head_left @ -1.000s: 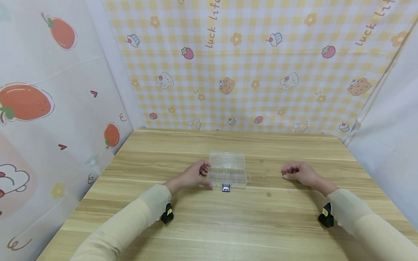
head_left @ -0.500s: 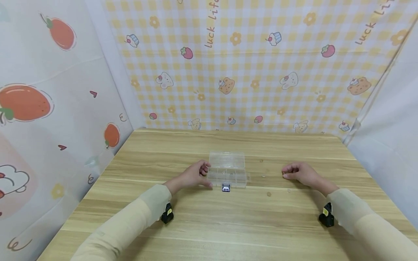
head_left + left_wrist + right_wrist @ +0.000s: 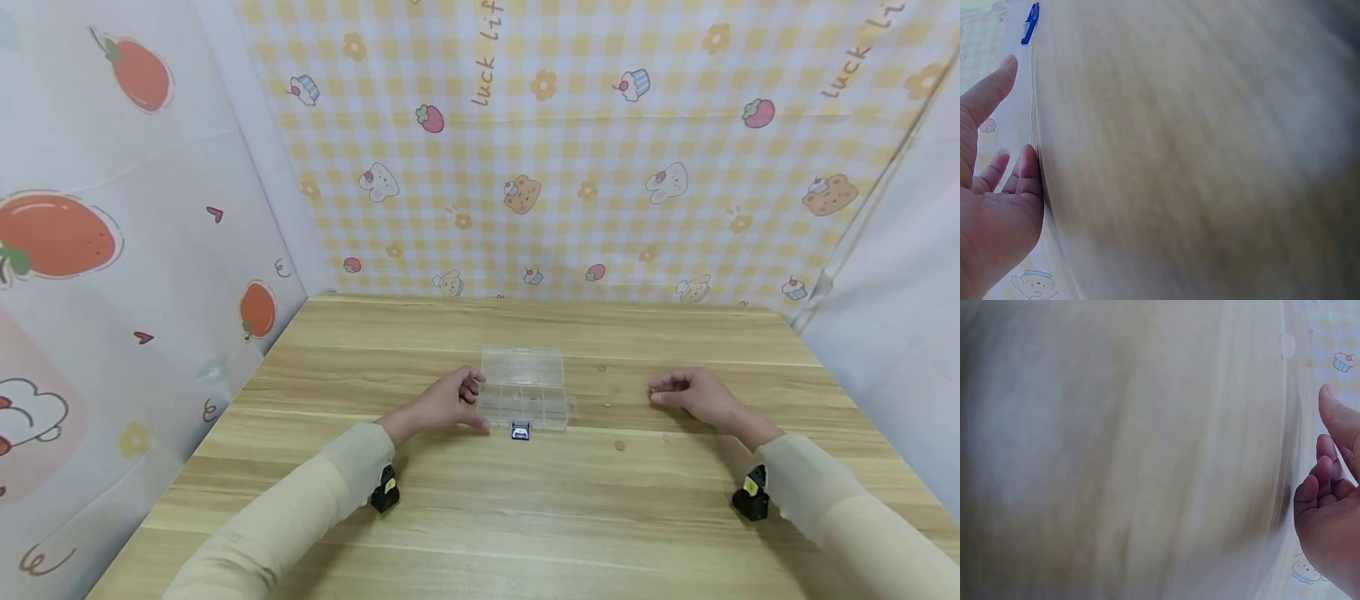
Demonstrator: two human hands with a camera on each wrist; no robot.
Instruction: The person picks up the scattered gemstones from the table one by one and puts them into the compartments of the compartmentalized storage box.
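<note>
A clear plastic compartment box (image 3: 522, 367) lies with its lid opened back on the wooden table. My left hand (image 3: 450, 402) holds its left side, thumb at the front corner and index finger near the hinge. A blue-and-white clip (image 3: 520, 431), blue in the left wrist view too, sits at the box's front edge. To the right, my right hand (image 3: 697, 395) pinches a small brownish piece (image 3: 652, 392) between thumb and index finger, mostly hidden by the fingertips. A few small pieces show inside the box.
Several small flat discs lie between box and right hand: one at the back (image 3: 602, 368), a pale disc (image 3: 607, 404), a brownish disc (image 3: 619, 446) nearer me, and a faint clear disc (image 3: 667, 437). Patterned curtains (image 3: 585, 150) stand behind the table (image 3: 525, 517).
The head view has shifted slightly. My right hand has lifted slightly with the small piece; my left hand stays at the box.
</note>
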